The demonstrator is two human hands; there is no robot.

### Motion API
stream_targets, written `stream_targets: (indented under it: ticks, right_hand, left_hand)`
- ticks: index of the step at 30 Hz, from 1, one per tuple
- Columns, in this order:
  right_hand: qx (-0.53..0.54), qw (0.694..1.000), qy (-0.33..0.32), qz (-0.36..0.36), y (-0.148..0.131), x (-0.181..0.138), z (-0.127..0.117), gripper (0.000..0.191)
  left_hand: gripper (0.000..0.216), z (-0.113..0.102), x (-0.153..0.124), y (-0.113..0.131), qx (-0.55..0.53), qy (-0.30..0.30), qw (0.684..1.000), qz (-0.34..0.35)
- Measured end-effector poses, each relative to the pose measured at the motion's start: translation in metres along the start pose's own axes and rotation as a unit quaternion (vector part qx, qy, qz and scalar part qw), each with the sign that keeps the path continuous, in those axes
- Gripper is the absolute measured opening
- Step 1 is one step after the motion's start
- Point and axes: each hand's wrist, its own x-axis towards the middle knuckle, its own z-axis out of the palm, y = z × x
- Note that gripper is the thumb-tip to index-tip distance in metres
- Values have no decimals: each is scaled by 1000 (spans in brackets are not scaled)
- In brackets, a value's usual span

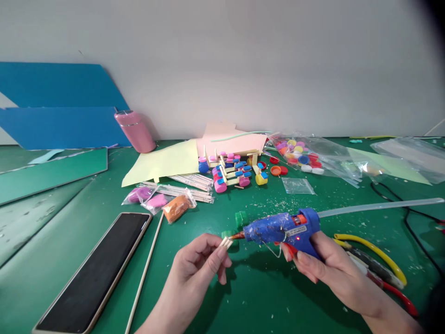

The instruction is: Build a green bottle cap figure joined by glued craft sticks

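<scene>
My right hand [320, 260] is closed around a blue hot glue gun [278, 228], its small red light lit and a long clear glue stick [378, 207] sticking out of the back. Between the thumb and fingers of my left hand [201, 262] are a few short wooden sticks [226, 242], pinched side by side. The gun's nozzle [238, 235] points left, at the ends of these sticks; whether it touches them I cannot tell. Just behind the nozzle, green bottle caps [241, 218] lie on the table.
Small stick-and-cap models [231, 171] stand at the back, beside a bag of coloured caps [299, 155]. A phone [95, 273] and a long thin stick [146, 269] lie left, below packets of clay [176, 207]. Pliers [375, 269] and a black cable [410, 218] are right.
</scene>
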Motion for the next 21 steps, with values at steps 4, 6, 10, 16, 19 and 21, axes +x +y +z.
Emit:
stream_targets:
  ticks: [4, 6, 10, 16, 19, 21]
  right_hand:
    - [-6, 1000, -8, 8, -1, 0, 0, 20]
    - [-8, 1000, -10, 9, -2, -1, 0, 20]
    - [-1, 1000, -3, 17, -2, -1, 0, 22]
    - [-3, 1000, -3, 23, -1, -1, 0, 23]
    - [-4, 1000, 4, 17, -1, -1, 0, 21]
    - [-5, 1000, 5, 18, -2, -1, 0, 22]
  left_hand:
    - [17, 0, -1, 0, -2, -8, 1000, -5]
    - [17, 0, -2, 0, 0, -11, 1000, -7]
    - [18, -1, -2, -1, 5, -7, 1000, -6]
    - [18, 0, -2, 1, 1, -1, 1000, -3]
    - [18, 1, -2, 2, -4, 0, 1000, -6]
    - [18, 1, -2, 2, -5, -1, 1000, -9]
